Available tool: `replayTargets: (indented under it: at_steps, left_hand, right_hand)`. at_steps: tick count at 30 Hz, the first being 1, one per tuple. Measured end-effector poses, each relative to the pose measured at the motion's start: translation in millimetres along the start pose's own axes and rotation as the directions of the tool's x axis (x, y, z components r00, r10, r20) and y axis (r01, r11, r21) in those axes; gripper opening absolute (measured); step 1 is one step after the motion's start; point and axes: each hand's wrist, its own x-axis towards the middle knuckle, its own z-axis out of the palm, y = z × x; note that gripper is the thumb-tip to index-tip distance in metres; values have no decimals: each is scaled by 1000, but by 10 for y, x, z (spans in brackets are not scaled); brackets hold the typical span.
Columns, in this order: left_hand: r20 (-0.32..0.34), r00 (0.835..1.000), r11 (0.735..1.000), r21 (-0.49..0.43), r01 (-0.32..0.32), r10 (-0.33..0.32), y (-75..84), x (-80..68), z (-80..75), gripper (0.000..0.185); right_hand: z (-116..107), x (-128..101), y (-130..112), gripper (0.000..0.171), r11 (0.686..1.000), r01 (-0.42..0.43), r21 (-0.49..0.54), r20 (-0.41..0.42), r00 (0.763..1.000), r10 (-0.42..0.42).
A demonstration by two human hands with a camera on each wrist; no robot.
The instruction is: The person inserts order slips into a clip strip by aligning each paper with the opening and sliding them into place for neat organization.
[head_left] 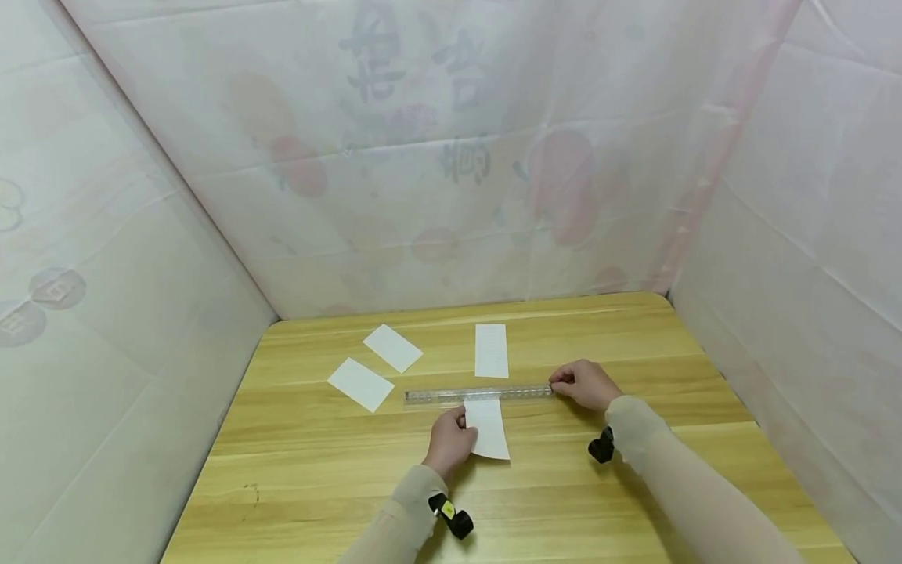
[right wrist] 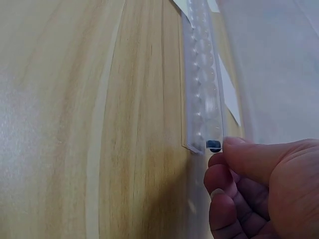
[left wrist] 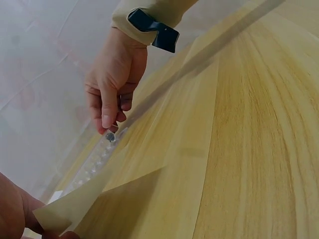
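Paper [head_left: 489, 432] is pinched by the left hand [head_left: 449, 443], the bar [head_left: 517, 392] by the right hand [head_left: 588, 385]; alignment seems in progress, steadiness next required.

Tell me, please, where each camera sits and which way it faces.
Head: on the head, forward and down at the table and clear strip; left hand, right hand and both sleeves show.
Left wrist: worn there, looking past the held paper along the strip; part of the left hand, the right hand and right sleeve show.
Right wrist: worn there, looking along the strip; the right hand shows.
Both wrist views share the strip and right hand.
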Motion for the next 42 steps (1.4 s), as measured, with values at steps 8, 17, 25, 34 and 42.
replayTargets:
  at_steps: [8, 17, 25, 34, 42]
  left_hand:
    - [17, 1000, 999, -34, -11, 11, -4, 27, 18, 15]
    - [24, 1000, 1000, -27, -13, 14, 23, 26, 71, 10]
    - [12, 1000, 1000, -21, 6, -5, 35, 34, 121, 13]
    - [30, 1000, 999, -42, 5, -4, 90, 30, 176, 10]
    - [50, 998, 999, -38, -35, 37, 124, 25, 214, 34]
  right_hand:
    - [3, 9, 5, 12, 1000, -1, -27, -9, 1000, 1]
    - [12, 1, 25, 11, 999, 17, -33, -12, 1000, -17]
    - [25, -2, 57, 10, 998, 50, -37, -26, 998, -51]
    - [44, 6, 83, 11, 998, 57, -39, -32, 998, -58]
    - [28, -12, 50, 11, 998, 51, -47, -31, 998, -52]
